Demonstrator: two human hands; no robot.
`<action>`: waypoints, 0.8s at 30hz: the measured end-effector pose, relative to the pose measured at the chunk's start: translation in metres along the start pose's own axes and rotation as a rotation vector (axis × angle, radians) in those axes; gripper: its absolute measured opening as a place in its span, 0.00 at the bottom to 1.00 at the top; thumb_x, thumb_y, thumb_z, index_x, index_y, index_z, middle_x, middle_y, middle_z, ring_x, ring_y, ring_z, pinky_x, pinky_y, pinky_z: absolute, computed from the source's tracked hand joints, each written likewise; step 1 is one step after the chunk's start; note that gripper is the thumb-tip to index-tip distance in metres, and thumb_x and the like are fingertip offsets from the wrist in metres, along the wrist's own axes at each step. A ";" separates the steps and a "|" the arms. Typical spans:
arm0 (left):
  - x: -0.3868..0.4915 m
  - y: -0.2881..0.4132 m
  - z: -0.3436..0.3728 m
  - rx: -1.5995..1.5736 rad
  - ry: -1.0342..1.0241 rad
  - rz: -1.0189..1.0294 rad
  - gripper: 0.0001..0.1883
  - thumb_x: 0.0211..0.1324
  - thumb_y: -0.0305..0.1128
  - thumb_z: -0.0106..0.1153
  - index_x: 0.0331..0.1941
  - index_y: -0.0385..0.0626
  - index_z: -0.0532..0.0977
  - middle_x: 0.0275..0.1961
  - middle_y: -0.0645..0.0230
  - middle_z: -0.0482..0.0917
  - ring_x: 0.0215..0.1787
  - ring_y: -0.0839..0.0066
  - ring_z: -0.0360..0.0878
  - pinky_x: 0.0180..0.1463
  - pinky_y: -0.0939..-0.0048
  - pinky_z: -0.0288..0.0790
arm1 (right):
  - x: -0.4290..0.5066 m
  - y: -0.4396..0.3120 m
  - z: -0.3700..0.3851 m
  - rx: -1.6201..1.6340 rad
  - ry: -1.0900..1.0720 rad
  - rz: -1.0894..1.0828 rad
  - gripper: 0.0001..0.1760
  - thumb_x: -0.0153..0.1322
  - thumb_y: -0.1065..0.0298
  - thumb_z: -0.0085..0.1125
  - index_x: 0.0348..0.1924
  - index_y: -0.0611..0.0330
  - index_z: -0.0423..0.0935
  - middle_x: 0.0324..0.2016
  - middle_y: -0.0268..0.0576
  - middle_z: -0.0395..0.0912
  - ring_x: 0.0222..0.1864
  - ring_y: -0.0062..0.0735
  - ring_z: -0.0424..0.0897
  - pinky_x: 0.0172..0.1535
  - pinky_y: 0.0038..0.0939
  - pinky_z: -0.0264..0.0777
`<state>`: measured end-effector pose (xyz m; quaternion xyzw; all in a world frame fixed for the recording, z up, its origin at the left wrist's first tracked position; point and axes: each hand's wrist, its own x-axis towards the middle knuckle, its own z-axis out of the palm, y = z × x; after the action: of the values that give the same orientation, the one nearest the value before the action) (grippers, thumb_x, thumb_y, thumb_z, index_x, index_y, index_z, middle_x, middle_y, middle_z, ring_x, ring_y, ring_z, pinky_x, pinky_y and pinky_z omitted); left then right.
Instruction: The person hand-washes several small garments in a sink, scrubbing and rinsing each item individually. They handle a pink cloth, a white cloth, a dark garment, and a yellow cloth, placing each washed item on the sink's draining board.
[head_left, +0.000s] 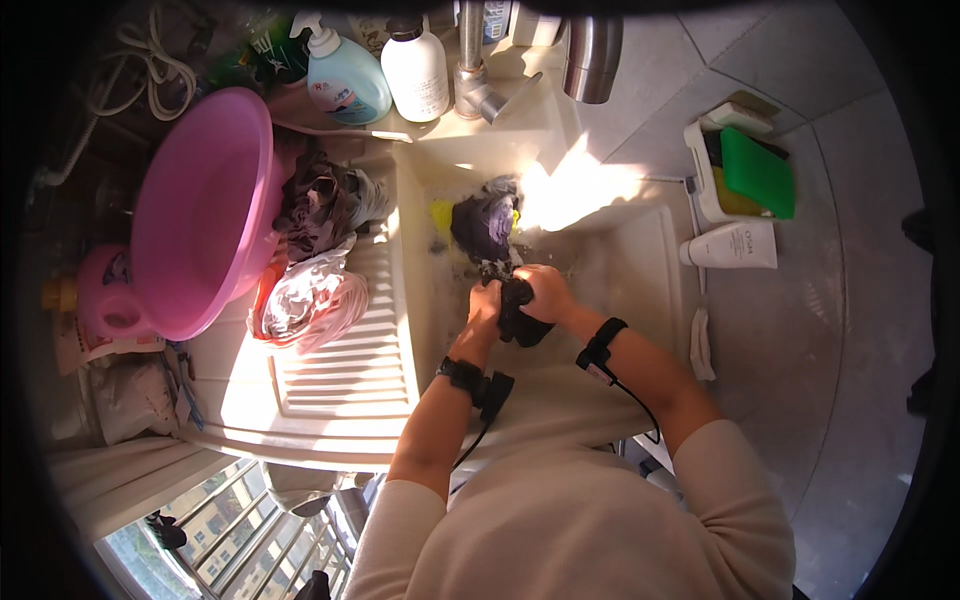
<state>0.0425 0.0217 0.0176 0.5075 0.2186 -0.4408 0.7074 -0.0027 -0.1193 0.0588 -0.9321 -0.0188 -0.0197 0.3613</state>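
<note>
Over the laundry sink basin (630, 262), my left hand (486, 304) and my right hand (546, 294) are close together, both closed on a bunched black cloth (527, 330). Part of the cloth hangs below my fingers. Just beyond my hands, a dark purplish-grey wet cloth (480, 229) lies in the basin with foam on it and something bright yellow (441, 219) beside it. To the left, a crumpled dark brown garment (319, 199) and a pink and white garment (307, 304) rest on the ribbed washboard (349, 375).
A pink plastic basin (202, 214) leans at the left. Pump bottles (349, 86) and a metal faucet (471, 90) stand at the back. On the right are a white tube (735, 246) and a caddy (705, 172) holding a green scrubbing pad (757, 172).
</note>
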 end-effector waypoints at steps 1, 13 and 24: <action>-0.001 0.004 0.002 0.251 0.078 0.066 0.20 0.55 0.42 0.54 0.41 0.34 0.72 0.37 0.52 0.78 0.39 0.63 0.78 0.41 0.64 0.71 | -0.001 0.006 -0.002 -0.103 -0.037 0.056 0.20 0.49 0.64 0.63 0.33 0.61 0.73 0.32 0.48 0.75 0.39 0.50 0.74 0.40 0.42 0.70; -0.020 -0.002 -0.018 1.706 0.171 0.043 0.49 0.40 0.42 0.69 0.66 0.62 0.49 0.72 0.64 0.39 0.72 0.50 0.35 0.62 0.36 0.50 | -0.014 -0.007 0.022 -0.641 -0.677 0.077 0.56 0.56 0.38 0.64 0.69 0.34 0.40 0.69 0.47 0.29 0.69 0.58 0.35 0.58 0.74 0.42; -0.001 -0.006 -0.018 0.072 0.388 -0.231 0.39 0.50 0.61 0.56 0.61 0.53 0.59 0.64 0.58 0.57 0.63 0.53 0.58 0.51 0.42 0.66 | 0.001 0.019 0.038 0.131 -0.303 0.391 0.31 0.51 0.74 0.60 0.49 0.54 0.69 0.53 0.65 0.60 0.51 0.64 0.66 0.51 0.46 0.68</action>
<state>0.0394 0.0381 0.0081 0.5793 0.3913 -0.4206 0.5783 -0.0002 -0.1081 0.0178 -0.8848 0.1070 0.1916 0.4110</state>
